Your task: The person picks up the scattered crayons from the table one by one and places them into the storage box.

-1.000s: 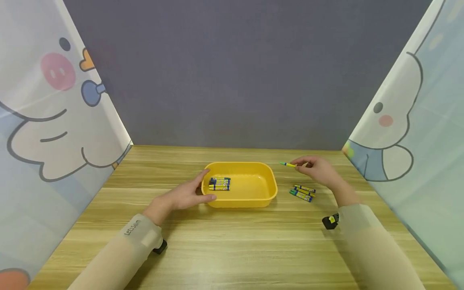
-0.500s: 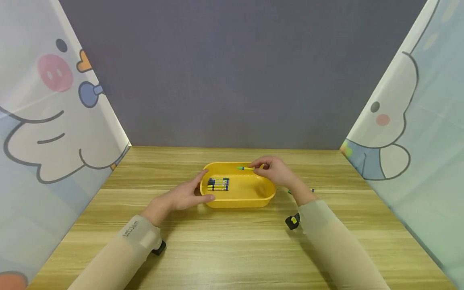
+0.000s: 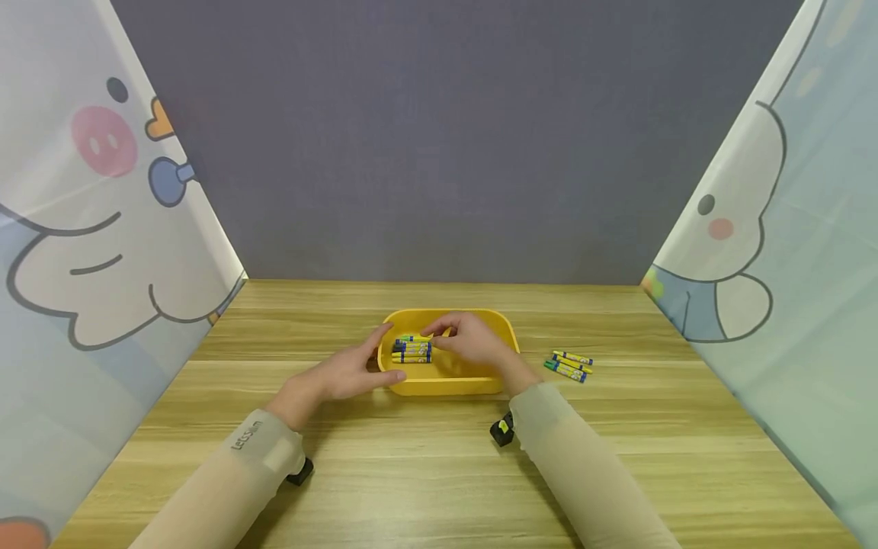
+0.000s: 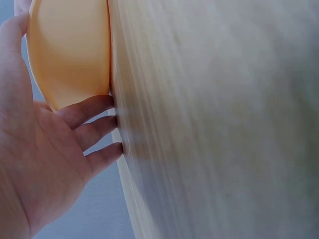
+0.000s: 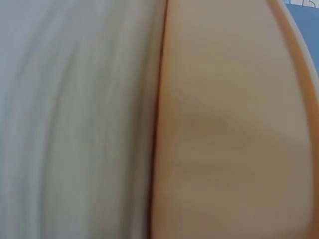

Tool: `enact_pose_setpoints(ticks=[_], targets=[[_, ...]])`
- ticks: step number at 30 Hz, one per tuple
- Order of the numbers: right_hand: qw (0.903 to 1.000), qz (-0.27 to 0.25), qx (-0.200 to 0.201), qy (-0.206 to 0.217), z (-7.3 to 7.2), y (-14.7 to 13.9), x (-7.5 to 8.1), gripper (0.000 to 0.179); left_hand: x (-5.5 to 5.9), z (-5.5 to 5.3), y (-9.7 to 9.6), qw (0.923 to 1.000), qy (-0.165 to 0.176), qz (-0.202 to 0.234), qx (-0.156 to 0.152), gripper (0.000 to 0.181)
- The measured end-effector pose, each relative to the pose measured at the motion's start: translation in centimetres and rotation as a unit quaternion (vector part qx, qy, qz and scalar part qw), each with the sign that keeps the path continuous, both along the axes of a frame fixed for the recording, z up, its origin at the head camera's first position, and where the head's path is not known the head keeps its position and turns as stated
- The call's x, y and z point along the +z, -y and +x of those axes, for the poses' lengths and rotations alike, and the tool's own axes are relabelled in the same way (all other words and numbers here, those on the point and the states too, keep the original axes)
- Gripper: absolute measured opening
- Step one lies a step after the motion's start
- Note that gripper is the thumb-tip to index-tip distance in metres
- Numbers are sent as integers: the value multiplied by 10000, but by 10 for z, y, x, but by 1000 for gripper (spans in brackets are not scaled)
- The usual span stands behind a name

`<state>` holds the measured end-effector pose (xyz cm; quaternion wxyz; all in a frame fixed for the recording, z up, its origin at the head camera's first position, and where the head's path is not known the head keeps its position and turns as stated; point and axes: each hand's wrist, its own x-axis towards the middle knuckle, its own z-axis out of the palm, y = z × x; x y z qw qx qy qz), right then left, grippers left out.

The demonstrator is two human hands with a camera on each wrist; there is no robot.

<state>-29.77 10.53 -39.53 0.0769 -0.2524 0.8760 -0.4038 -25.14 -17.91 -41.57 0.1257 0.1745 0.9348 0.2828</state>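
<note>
A yellow plastic tray (image 3: pixel 449 386) sits on the table, with several yellow-wrapped crayons (image 3: pixel 413 354) lying in a row at its left end. My left hand (image 3: pixel 351 371) holds that end, thumb over the near rim and index finger at the far side. In the left wrist view its other fingers (image 4: pixel 94 133) extend down beside the tray wall (image 4: pixel 72 50). Inside the tray, my right hand (image 3: pixel 473 339) pinches a light-green-tipped crayon (image 3: pixel 406 338) at the far side of the row. The right wrist view has only the tray's outer wall (image 5: pixel 229 119), the hand being hidden.
On the wooden table (image 3: pixel 411 465), to the right of the tray, several more crayons (image 3: pixel 571 367) lie in a loose group, one with a green tip. A dark grey panel (image 3: pixel 439 152) stands behind, and printed cloth walls (image 3: pixel 720 305) flank both sides.
My right hand has carried the light-green-tipped crayon leftward from above the table's right side, over the rim and down into the tray beside the row. My left hand stays at the tray.
</note>
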Motion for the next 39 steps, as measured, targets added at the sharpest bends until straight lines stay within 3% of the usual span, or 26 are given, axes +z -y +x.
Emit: enact_pose_setpoints(ticks=[6, 11, 20, 32, 39], targets=[[9993, -229, 210, 225, -3, 9, -13, 21, 1, 0, -1, 10000, -38, 11, -25, 115], [9980, -42, 451, 434, -5, 13, -21, 19, 0, 0, 1, 10000, -48, 6, -30, 114], [9951, 703, 671, 161, -4, 19, -21, 17, 2, 1, 2, 10000, -58, 26, -53, 114], [9946, 825, 613, 166, -2, 20, -20, 16, 0, 0, 3, 10000, -12, 27, -87, 114], [9970, 587, 473, 156, 1, 16, -14, 17, 1, 0, 1, 10000, -69, -23, -56, 114]])
